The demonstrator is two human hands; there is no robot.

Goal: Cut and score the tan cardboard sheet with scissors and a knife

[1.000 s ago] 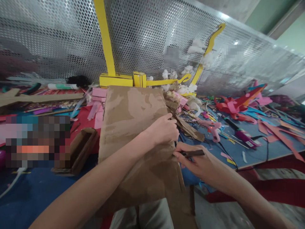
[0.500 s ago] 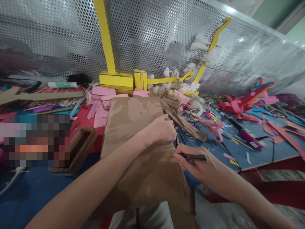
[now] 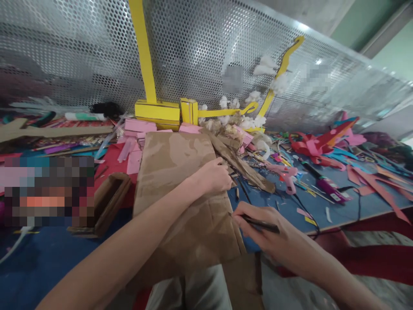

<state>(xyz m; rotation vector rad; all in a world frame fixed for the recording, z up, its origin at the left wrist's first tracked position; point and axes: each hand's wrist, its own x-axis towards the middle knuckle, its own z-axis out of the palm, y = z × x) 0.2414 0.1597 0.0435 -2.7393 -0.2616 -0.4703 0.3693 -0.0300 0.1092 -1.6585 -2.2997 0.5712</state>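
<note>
A large brown cardboard sheet (image 3: pixel 174 172) lies in front of me, its near end reaching over my lap. My left hand (image 3: pixel 215 175) rests on the sheet by its right edge, fingers curled over that edge and closed on it. My right hand (image 3: pixel 261 226) pinches a slim dark craft knife (image 3: pixel 263 224) like a pen at the same edge, nearer to me. The knife's tip is hidden by the fingers. A narrow strip along the edge below the right hand looks partly split from the sheet.
An open cardboard trough (image 3: pixel 105 204) stands left. A pink glue gun (image 3: pixel 285 174) and a purple corded tool (image 3: pixel 332 187) lie right. Behind are yellow boxes (image 3: pixel 157 111), cotton tufts, pink blocks and cardboard scraps, before a perforated metal panel (image 3: pixel 193 47).
My right hand has slid a little toward me along the sheet's edge with the knife. The sheet and my left hand appear slightly further left as the view shifts.
</note>
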